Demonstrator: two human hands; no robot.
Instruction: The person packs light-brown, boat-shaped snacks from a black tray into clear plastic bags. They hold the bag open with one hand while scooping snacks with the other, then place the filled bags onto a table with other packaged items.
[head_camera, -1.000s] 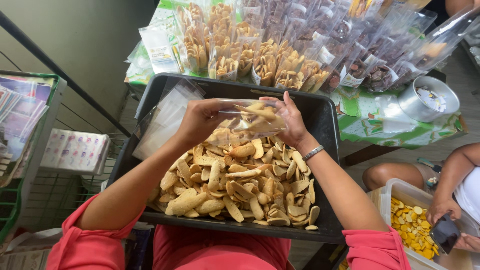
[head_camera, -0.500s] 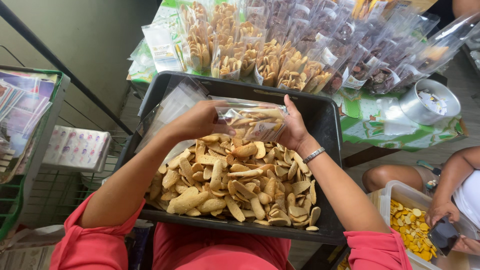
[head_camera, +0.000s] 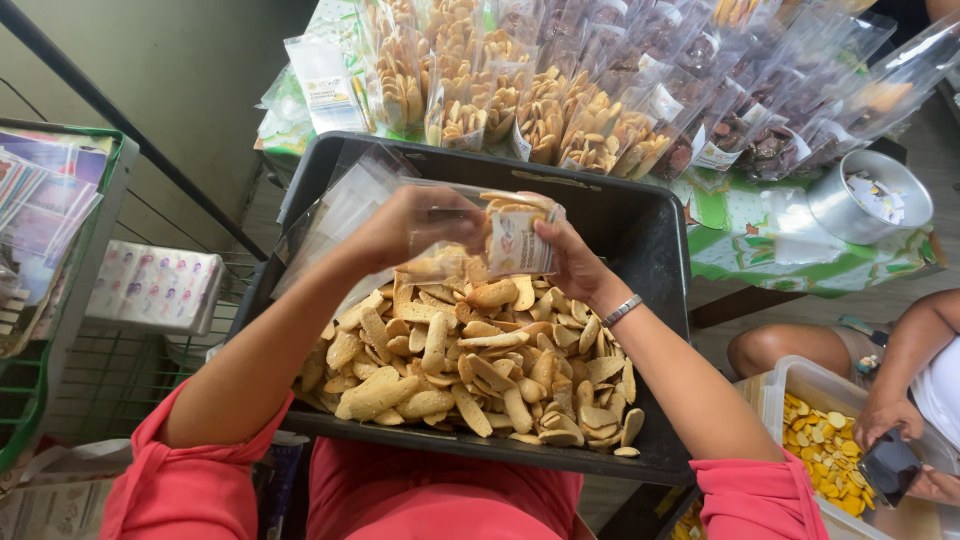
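Low in the frame, a black tray (head_camera: 655, 300) on the lap carries a heap of oblong biscuits (head_camera: 470, 370). Above it at centre, the left hand (head_camera: 405, 228) and right hand (head_camera: 568, 262) both pinch a clear plastic bag (head_camera: 505, 235) partly filled with biscuits. Holding its mouth upward and gripping near the rim should keep pieces from spilling. Filled snack packets (head_camera: 560, 110) line the table (head_camera: 800, 245) at the top.

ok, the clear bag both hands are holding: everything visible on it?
The clear plastic bag is small, glossy and crinkled, with a paper label facing the camera. It holds a few tan oblong crackers. It lies roughly sideways above the cracker pile in the black tray, pinched by the left hand and the right hand.
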